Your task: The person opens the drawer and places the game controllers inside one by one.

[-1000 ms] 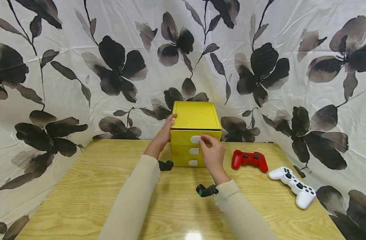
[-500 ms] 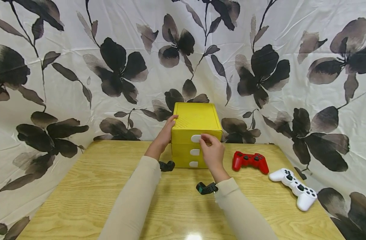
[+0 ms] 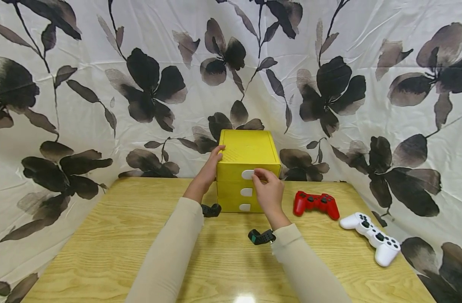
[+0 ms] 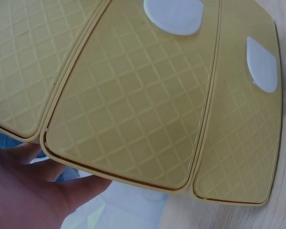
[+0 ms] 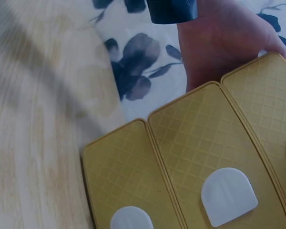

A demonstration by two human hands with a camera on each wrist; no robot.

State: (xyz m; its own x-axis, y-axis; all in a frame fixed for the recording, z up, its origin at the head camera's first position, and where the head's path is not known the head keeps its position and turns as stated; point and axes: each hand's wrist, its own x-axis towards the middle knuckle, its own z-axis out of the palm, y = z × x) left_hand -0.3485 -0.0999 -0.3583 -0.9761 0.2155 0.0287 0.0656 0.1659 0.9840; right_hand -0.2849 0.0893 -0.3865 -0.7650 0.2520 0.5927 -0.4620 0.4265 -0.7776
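A small yellow drawer box [image 3: 250, 145] stands on the table against the patterned cloth. Three drawers with white rounded handles are stacked in its front, which has a lattice texture in the wrist views. My left hand [image 3: 207, 171] lies along the box's left side, fingertips at the top edge. In the left wrist view its extended fingers [image 4: 88, 190] reach along the side wall. With thumb and fingertips, my right hand [image 3: 269, 191] pinches the right edge of the top drawer's handle [image 3: 248, 174]. That drawer sits flush with the box. The right wrist view barely catches the right hand.
To the right of the box lie a red game controller [image 3: 316, 204] and, nearer the front, a white game controller [image 3: 371, 236]. The wooden table [image 3: 140, 235] ends at a floral cloth [image 3: 231, 63] behind and at the sides. Both wrists wear black bands.
The top drawer has slid back into the box, and the dark gap under the top panel has closed. My right hand went forward slightly with the handle; the left hand stayed on the side.
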